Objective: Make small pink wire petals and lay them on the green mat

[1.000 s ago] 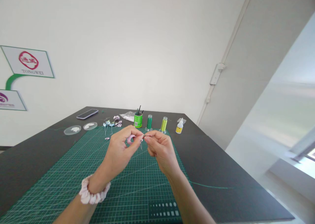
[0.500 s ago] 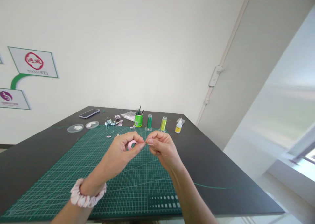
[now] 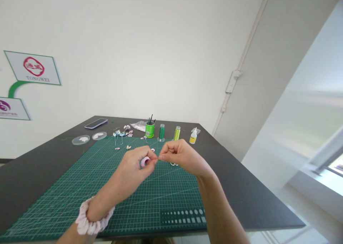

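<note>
My left hand (image 3: pixel 139 163) is closed in a pinch, thumb against forefinger. A small pink curled piece (image 3: pixel 145 161) sits in the curve of its fingers. My right hand (image 3: pixel 182 156) pinches right beside the left fingertips, and the two nearly touch. Whatever lies between the right fingertips is too small to make out. Both hands are above a green cutting mat (image 3: pixel 128 204). Just below my right fingers, white loops (image 3: pixel 174 164) show in part. Beyond the hands lie a small pink piece (image 3: pixel 152 150) and a pale petal-like pair (image 3: pixel 128 147).
Along the back stand a green tin (image 3: pixel 149 129) with dark tools, a dark green thread spool (image 3: pixel 161 132), a yellow-green spool (image 3: pixel 177 133) and a glue bottle (image 3: pixel 193 136). Blue flowers (image 3: pixel 118 133), purple flowers (image 3: pixel 127 128), shallow dishes (image 3: pixel 80 140) and a phone (image 3: pixel 96 123) are further left.
My right hand has turned, its wrist swinging outward to the right, which uncovers the white loops. The green thread at the right of the table no longer shows. My left hand has barely moved.
</note>
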`<state>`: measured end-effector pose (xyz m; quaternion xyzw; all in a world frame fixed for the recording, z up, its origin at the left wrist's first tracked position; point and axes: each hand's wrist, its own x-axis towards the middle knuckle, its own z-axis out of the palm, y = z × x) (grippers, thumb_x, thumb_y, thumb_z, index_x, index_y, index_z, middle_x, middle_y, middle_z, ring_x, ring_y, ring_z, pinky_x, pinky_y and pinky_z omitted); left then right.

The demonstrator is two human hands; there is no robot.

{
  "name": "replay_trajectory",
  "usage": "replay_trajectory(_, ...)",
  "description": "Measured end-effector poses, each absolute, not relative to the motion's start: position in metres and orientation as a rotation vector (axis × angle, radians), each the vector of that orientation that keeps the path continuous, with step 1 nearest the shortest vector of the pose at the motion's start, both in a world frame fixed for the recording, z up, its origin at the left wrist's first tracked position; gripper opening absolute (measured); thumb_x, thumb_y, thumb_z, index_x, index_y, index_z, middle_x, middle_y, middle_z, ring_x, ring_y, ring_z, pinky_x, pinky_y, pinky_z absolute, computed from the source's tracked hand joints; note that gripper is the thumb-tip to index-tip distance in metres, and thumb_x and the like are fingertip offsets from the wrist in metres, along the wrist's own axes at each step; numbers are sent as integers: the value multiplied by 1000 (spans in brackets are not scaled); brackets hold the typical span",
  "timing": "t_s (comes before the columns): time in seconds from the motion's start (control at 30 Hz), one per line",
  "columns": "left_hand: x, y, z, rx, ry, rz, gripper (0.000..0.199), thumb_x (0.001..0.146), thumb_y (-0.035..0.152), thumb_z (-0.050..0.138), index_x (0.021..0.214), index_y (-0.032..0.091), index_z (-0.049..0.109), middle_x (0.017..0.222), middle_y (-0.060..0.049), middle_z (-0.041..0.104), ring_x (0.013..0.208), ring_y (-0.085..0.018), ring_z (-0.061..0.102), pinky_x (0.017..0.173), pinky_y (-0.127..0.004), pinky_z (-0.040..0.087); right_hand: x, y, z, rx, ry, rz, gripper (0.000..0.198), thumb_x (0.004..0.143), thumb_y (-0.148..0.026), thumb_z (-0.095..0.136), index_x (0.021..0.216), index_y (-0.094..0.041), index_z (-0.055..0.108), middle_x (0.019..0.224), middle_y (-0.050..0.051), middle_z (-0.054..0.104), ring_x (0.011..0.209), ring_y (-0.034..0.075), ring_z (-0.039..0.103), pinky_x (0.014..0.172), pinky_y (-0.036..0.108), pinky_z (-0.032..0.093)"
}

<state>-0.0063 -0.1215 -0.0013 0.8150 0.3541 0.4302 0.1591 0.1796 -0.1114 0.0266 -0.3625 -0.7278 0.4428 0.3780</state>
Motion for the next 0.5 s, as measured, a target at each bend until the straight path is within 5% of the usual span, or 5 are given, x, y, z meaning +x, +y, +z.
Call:
replay_trajectory(0.13, -5, -120, -7, 2549, 853, 1486, 17, 89, 14, 50, 74, 18, 57, 64, 4, 50, 62, -11, 49, 64, -25, 42, 175, -117, 31, -991, -1870, 1113, 22, 72, -33, 68, 61, -17, 57, 44, -12, 28, 43, 6, 21, 43, 25, 13)
replay_trajectory(0.3, -6, -121, -15, 2680, 682, 1666, 16, 90, 5, 50, 84, 19, 54, 69, 5, 53, 66, -9, 51, 96, -36, 43, 174, -119, 30, -993, -1819, 1185, 26, 69, -37, 71, 60, -16, 59, 45, -11, 32, 44, 6, 23, 45, 25, 15)
replay_trajectory(0.5, -12, -123, -27, 2837, 539, 1810, 15, 88, 3, 53, 92, 18, 56, 75, 2, 60, 72, -11, 55, 94, -40, 46, 174, -119, 21, -976, -1743, 1432, 22, 64, -33, 75, 60, -16, 63, 42, -10, 40, 41, 5, 26, 41, 24, 15)
